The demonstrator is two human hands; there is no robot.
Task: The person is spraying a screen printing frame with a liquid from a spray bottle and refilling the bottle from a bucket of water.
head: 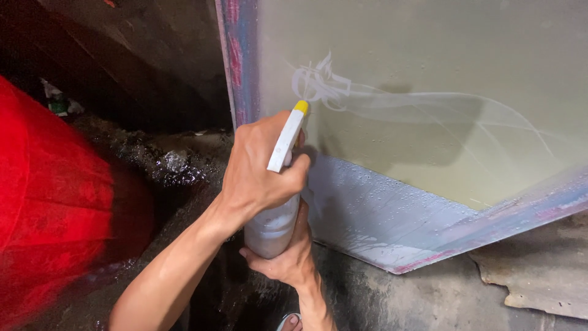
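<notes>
Head view: left hand [260, 175] grips spray bottle [278, 202] w/ right hand [288, 254] cupping its base. Wet bottle could slip; overspray may run down the screen frame [392, 214].

bottle [278, 202] before frame [392, 214] | tub [49, 196] left | slab [539, 276], perhaps, lower right

a white spray bottle [274, 228] with a yellow-tipped nozzle stands near the middle, gripped by both hands, just left of the framed printing screen [429, 129], whose pale olive mesh with a faint whitish design leans at the far right in a wet bluish-grey frame.
</notes>
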